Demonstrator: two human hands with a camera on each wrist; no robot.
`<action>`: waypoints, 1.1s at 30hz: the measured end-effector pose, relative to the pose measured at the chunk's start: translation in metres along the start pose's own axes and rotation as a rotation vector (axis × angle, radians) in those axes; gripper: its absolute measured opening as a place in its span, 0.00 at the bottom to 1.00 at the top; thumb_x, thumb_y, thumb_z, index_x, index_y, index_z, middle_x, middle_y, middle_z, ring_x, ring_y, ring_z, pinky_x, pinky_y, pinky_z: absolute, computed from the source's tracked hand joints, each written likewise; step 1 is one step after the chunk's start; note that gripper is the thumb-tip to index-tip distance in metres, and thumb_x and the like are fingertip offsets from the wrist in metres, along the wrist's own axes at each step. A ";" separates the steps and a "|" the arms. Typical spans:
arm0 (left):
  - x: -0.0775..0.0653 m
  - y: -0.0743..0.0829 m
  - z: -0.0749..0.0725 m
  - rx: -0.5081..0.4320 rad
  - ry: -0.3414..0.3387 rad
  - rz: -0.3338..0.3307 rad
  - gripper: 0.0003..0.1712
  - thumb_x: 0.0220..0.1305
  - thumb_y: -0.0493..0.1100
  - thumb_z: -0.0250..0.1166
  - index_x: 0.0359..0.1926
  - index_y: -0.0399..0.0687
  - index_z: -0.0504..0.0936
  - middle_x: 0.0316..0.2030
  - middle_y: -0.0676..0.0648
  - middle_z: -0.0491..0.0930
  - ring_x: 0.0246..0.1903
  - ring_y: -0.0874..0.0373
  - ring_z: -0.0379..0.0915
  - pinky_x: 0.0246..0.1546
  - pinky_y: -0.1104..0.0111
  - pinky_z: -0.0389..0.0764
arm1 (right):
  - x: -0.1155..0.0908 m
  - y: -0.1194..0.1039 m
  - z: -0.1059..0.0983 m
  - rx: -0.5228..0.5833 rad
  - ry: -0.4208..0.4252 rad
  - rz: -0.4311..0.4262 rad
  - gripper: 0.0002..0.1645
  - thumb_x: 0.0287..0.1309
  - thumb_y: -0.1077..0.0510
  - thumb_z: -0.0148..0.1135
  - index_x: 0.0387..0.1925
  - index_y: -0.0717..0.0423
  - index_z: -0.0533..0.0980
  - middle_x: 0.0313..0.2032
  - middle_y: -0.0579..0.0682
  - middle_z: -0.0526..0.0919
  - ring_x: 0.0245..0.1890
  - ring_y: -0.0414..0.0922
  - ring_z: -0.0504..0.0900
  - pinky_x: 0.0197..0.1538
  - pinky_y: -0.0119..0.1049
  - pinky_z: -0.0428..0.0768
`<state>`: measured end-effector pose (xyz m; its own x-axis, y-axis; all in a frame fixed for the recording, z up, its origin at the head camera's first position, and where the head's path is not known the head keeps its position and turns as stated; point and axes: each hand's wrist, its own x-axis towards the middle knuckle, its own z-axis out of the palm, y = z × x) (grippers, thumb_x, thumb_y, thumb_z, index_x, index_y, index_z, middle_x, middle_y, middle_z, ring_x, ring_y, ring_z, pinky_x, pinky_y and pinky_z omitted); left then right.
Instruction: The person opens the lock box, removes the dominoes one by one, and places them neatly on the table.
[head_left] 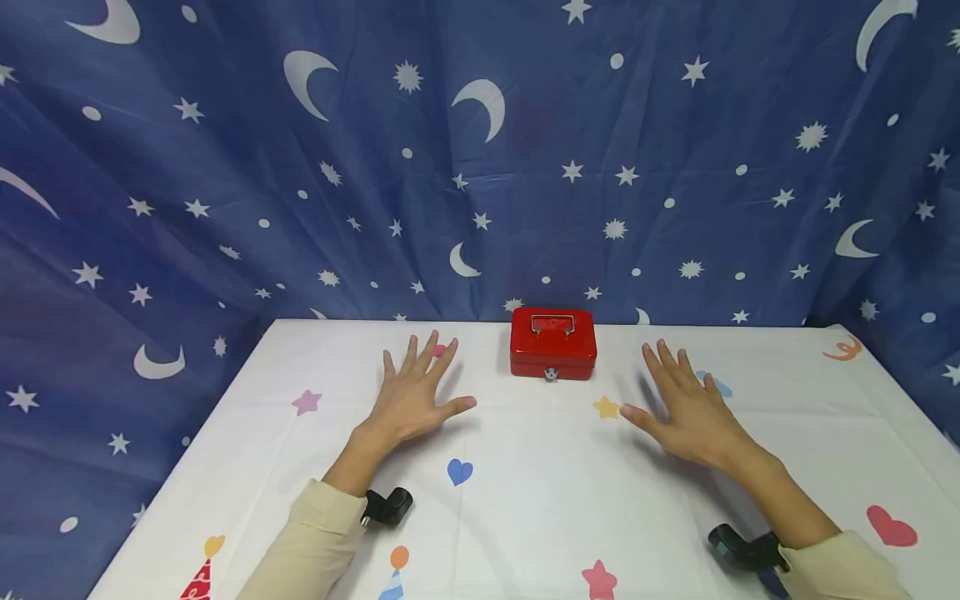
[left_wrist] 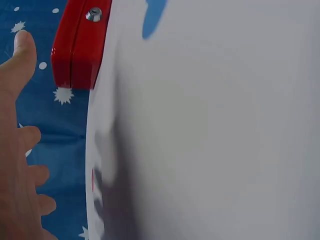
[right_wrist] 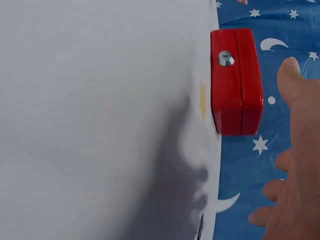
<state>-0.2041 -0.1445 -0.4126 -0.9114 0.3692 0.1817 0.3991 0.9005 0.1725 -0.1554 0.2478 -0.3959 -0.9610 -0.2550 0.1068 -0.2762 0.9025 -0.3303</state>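
Note:
A small red metal cash box point(head_left: 552, 343) stands near the far edge of the table, its lid down. It has a wire handle point(head_left: 552, 323) on top and a silver lock point(head_left: 551, 374) on the front. To the left of the box, my left hand point(head_left: 414, 395) hovers palm down with fingers spread, touching nothing. My right hand point(head_left: 688, 414) is held the same way to the right of the box, apart from it. Both wrist views show the red box point(left_wrist: 80, 45) beyond the thumb, with the lock point(right_wrist: 226, 58) facing me.
The white tablecloth point(head_left: 525, 500) is printed with stars, hearts and party hats. Behind the table hangs a blue curtain point(head_left: 540, 208) with moons and stars, close to the back of the box. A black wrist camera point(head_left: 388, 506) sits on the left forearm, another camera point(head_left: 742, 548) on the right.

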 end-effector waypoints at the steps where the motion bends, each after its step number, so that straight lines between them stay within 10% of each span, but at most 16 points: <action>1: 0.001 0.003 0.001 -0.005 0.002 -0.004 0.52 0.56 0.78 0.49 0.75 0.58 0.51 0.74 0.44 0.44 0.70 0.36 0.38 0.61 0.32 0.38 | 0.001 -0.002 0.002 0.009 0.000 0.004 0.57 0.58 0.29 0.52 0.75 0.54 0.41 0.73 0.62 0.42 0.70 0.67 0.40 0.59 0.74 0.43; 18: 0.016 0.041 0.019 -0.234 0.039 -0.044 0.52 0.58 0.76 0.48 0.76 0.57 0.48 0.73 0.42 0.47 0.70 0.38 0.43 0.63 0.36 0.42 | 0.023 -0.029 0.032 0.233 0.044 0.036 0.54 0.60 0.33 0.52 0.76 0.52 0.41 0.74 0.59 0.42 0.71 0.64 0.44 0.62 0.70 0.47; 33: 0.019 0.078 0.037 -0.808 0.095 -0.132 0.50 0.60 0.69 0.54 0.75 0.50 0.50 0.74 0.43 0.46 0.72 0.47 0.41 0.65 0.41 0.49 | 0.034 -0.046 0.052 0.439 0.117 0.082 0.53 0.63 0.41 0.55 0.75 0.55 0.39 0.73 0.59 0.46 0.71 0.59 0.50 0.66 0.57 0.55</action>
<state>-0.1937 -0.0585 -0.4314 -0.9580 0.2183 0.1860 0.2712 0.4791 0.8348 -0.1764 0.1794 -0.4260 -0.9790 -0.1253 0.1607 -0.2028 0.6790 -0.7056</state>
